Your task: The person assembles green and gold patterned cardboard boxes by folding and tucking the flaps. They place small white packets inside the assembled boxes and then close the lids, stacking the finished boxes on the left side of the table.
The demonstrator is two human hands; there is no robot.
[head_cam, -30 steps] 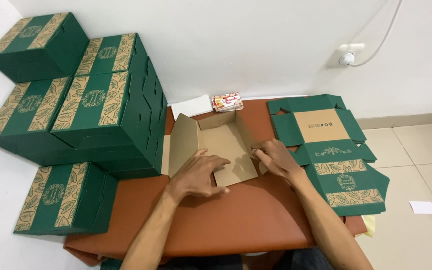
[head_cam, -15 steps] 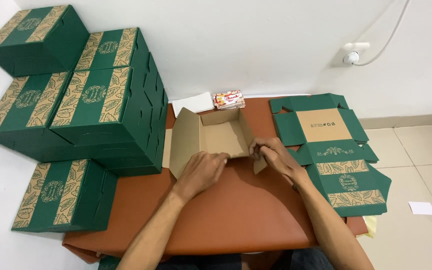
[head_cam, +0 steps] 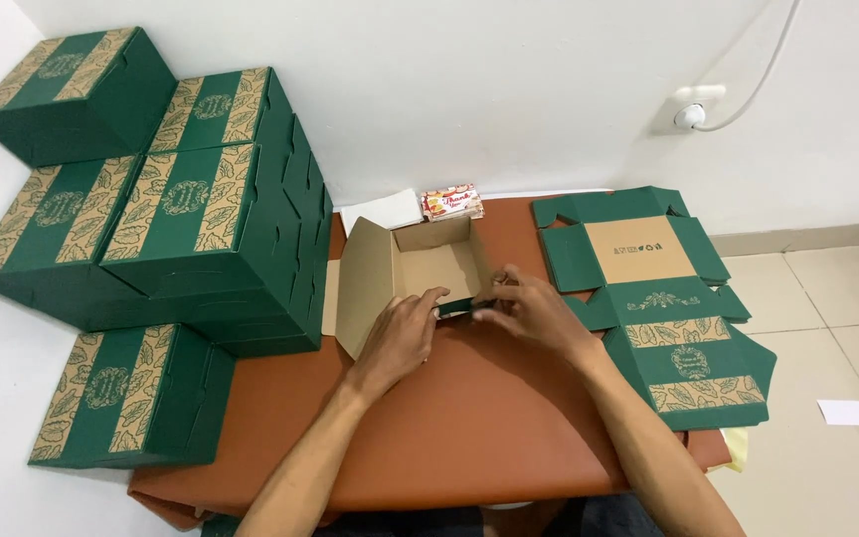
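Folding up near the middle of the frame is a half-made box [head_cam: 420, 273], brown inside and green outside, sitting on a brown table top [head_cam: 469, 428]. Its big flap stands up on the left side and its back wall stands up too. Both hands meet at the box's front edge. The left hand [head_cam: 400, 338] lies with its fingers curled over the low green front flap, thumb on top, pinching it. The right hand [head_cam: 534, 313] is just beside it, fingers bent and close together, pinching the same flap from the right side. The two hands nearly touch.

Right of the hands lies a stack of flat boxes [head_cam: 663, 308], green with leaf patterns, not folded yet. On the left of the frame stand many finished boxes [head_cam: 191, 219], green with tan bands, piled up against the white wall [head_cam: 509, 89]. Behind the half-made box lie a white paper [head_cam: 385, 211] and a small red and white card pack [head_cam: 452, 203]. At the far right, a small white scrap [head_cam: 844, 412] lies on the tiled floor [head_cam: 827, 318].
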